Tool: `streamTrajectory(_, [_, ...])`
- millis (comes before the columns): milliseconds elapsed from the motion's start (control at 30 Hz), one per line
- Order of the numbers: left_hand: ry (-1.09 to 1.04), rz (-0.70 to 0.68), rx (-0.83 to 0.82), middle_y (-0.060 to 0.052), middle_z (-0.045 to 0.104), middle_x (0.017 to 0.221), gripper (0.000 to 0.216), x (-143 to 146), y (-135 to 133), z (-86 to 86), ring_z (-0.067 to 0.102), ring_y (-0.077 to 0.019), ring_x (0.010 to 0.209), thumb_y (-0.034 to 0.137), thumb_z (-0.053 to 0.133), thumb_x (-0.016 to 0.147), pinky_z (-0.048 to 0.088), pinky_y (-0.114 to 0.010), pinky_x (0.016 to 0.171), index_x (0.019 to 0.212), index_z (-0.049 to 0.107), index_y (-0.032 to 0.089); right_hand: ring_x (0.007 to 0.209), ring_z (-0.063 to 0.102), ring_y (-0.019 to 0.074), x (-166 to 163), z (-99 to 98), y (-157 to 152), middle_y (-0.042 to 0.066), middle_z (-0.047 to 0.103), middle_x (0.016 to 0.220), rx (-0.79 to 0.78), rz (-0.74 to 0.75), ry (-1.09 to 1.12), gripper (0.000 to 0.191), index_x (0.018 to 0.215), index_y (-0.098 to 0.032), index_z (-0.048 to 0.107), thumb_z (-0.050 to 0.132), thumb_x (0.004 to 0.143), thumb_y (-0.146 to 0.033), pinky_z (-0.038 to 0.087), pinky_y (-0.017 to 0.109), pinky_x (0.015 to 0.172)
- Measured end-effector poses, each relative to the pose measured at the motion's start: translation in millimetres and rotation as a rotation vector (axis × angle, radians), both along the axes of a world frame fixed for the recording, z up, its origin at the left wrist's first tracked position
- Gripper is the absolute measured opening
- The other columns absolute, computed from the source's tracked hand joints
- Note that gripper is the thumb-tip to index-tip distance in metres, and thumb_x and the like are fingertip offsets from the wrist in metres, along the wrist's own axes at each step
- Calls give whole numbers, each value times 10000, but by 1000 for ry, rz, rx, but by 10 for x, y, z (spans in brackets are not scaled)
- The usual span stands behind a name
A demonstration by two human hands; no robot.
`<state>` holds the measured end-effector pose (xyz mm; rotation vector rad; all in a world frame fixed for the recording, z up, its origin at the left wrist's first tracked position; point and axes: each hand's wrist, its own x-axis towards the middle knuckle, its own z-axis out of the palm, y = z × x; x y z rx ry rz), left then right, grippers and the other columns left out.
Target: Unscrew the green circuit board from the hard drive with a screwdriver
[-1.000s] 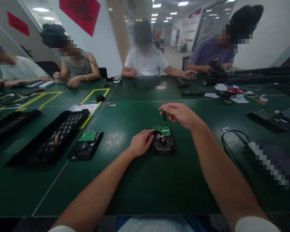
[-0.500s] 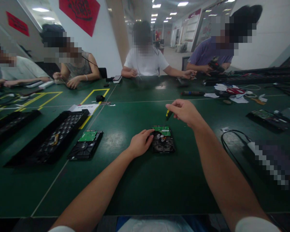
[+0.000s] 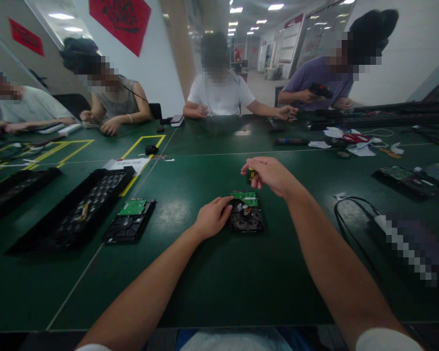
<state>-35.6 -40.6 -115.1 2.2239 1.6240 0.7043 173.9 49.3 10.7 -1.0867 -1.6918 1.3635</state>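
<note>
A hard drive lies circuit side up on the green table, its green board at the far end. My left hand rests against the drive's left edge, fingers curled on it. My right hand hovers just above the drive's far end, fingers pinched round a small screwdriver with a yellow and black handle that points down at the board.
A second hard drive lies to the left beside long black trays. A black cable and a power strip sit at the right. Several other people work along the far side. Papers and tools lie at the far right.
My right hand with the screwdriver lifted and moved right, then came back down and left over the drive's far end. The left hand stayed on the drive.
</note>
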Motion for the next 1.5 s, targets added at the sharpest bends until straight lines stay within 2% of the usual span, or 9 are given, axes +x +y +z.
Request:
streamTrajectory(200, [-7, 3, -7, -93, 694, 1300, 438, -4, -1, 0, 692, -249, 1156, 383, 431, 1073, 548, -407, 1033, 1474, 557, 262, 616, 685, 113, 17, -2, -14, 92, 757, 960, -158, 105, 173, 252, 906, -181, 646, 602, 1034, -394, 581, 220, 548])
streamTrajectory(300, [-6, 12, -10, -90, 693, 1307, 436, -2, -3, -1, 692, -253, 1158, 389, 437, 1071, 548, -410, 1035, 1471, 561, 269, 652, 696, 120, 34, -21, 12, 71, 745, 948, -171, 97, 203, 191, 970, -196, 638, 628, 1024, -379, 592, 232, 592])
streamTrajectory(467, [-12, 12, 0, -90, 697, 1297, 436, 0, 0, -11, 701, -250, 1134, 388, 439, 1069, 557, -403, 1016, 1468, 565, 267, 553, 553, 94, 54, -38, 56, -6, 638, 750, 73, 22, 32, 204, 1026, -226, 714, 656, 992, -418, 385, 204, 446])
streamTrajectory(700, [-7, 8, 6, -91, 694, 1308, 434, -3, -6, 1, 694, -258, 1148, 388, 431, 1071, 553, -414, 1028, 1464, 567, 262, 593, 528, 132, 57, -11, 28, 9, 632, 660, 249, -163, -174, 327, 783, -204, 665, 770, 859, -504, 389, 258, 518])
streamTrajectory(867, [-10, 10, 4, -88, 698, 1293, 430, 6, -2, 0, 702, -251, 1118, 384, 432, 1071, 562, -407, 1008, 1458, 571, 259, 504, 528, 108, -4, -23, 9, 23, 661, 691, 154, -129, -90, 197, 849, -212, 674, 689, 938, -386, 361, 232, 420])
streamTrajectory(1000, [-14, -2, 7, -88, 693, 1305, 429, 8, 6, -10, 698, -246, 1132, 376, 426, 1073, 561, -403, 1015, 1464, 561, 262, 480, 574, 87, -25, -33, 18, 80, 764, 939, 45, -51, 28, 202, 920, -202, 705, 608, 996, -361, 364, 220, 361])
streamTrajectory(1133, [-10, 0, 9, -87, 690, 1309, 429, 4, 8, -14, 693, -248, 1152, 378, 429, 1071, 556, -407, 1027, 1464, 560, 265, 532, 623, 78, -10, -25, -7, 92, 772, 1047, -74, 87, 142, 212, 923, -189, 685, 610, 1014, -365, 468, 197, 417])
streamTrajectory(1267, [-12, 2, 8, -84, 696, 1296, 422, 5, 6, -12, 699, -246, 1136, 376, 438, 1068, 558, -405, 1022, 1455, 569, 272, 607, 671, 101, -1, -34, -22, 64, 758, 987, -167, 169, 223, 170, 940, -207, 614, 672, 989, -360, 533, 201, 504])
streamTrajectory(1500, [-14, 6, 9, -84, 697, 1304, 420, 6, 5, -3, 703, -249, 1126, 378, 440, 1067, 560, -404, 1018, 1451, 574, 270, 541, 526, 102, 49, -26, 35, -13, 635, 737, 187, -14, -24, 205, 1047, -235, 710, 647, 985, -420, 369, 221, 450])
